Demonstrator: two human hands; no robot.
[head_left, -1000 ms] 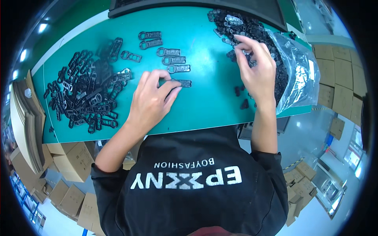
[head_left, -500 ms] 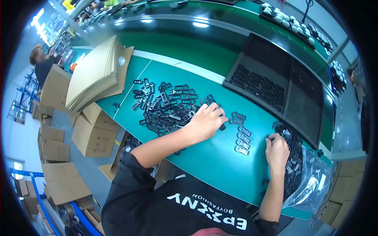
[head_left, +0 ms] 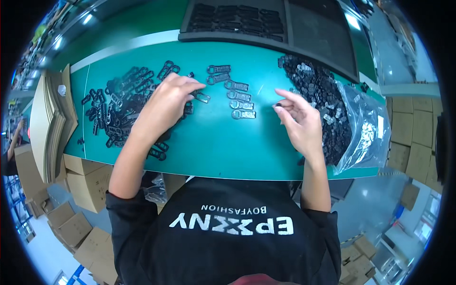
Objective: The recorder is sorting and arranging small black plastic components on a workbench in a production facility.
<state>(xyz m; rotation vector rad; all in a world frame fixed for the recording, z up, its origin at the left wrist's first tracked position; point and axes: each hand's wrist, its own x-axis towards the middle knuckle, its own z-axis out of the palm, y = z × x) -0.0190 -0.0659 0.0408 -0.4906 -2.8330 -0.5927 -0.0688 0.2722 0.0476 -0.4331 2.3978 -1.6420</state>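
My left hand (head_left: 167, 100) pinches a black ring-ended plastic part (head_left: 202, 97) at its fingertips, beside a loose pile of similar parts (head_left: 114, 114) on the green table (head_left: 204, 147). Part of that pile is hidden under my hand and forearm. Right of it, several more ring-ended parts (head_left: 243, 105) lie in a staggered column, rings to the left. My right hand (head_left: 305, 127) hovers over the table with thumb and fingers partly bent. A small black piece (head_left: 278, 105) sits at its thumb tip. Close by is a heap of small black pieces (head_left: 327, 90).
A black divided tray (head_left: 232, 38) stands along the far edge, its left compartment holding rows of black parts. A clear plastic bag (head_left: 365, 142) lies at the right. Stacked cardboard sheets (head_left: 50, 123) stand at the left end, with cartons (head_left: 90, 187) below the table.
The view has turned. My right hand has come away from the heap of small pieces, leftward, with a small black piece. A ring-ended part now shows in my left fingertips.
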